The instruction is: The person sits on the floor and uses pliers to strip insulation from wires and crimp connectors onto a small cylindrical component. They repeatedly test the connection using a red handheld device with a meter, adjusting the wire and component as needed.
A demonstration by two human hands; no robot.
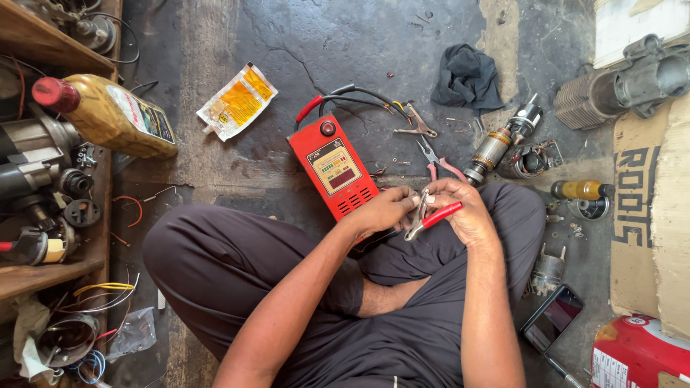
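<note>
I sit cross-legged on a dark floor. My right hand (460,208) grips a red-handled clamp (430,215) with metal jaws, held over my lap. My left hand (388,208) meets it from the left, fingertips pinching at the clamp's jaw end. Just beyond my hands lies a red box-shaped tester (334,169) with a round knob, a small dial face and black and red cables (356,97) running off its far end. A second metal clamp (413,122) lies at the end of those cables. Red-handled pliers (435,162) rest on the floor near my right hand.
A motor armature (499,147), a dark rag (467,75), a yellow-white pouch (237,100), a phone (552,316) and small metal parts lie around. A yellow oil bottle (108,115) and motor parts sit on wooden shelves at left. Cardboard (650,215) and a ribbed metal housing (618,82) stand at right.
</note>
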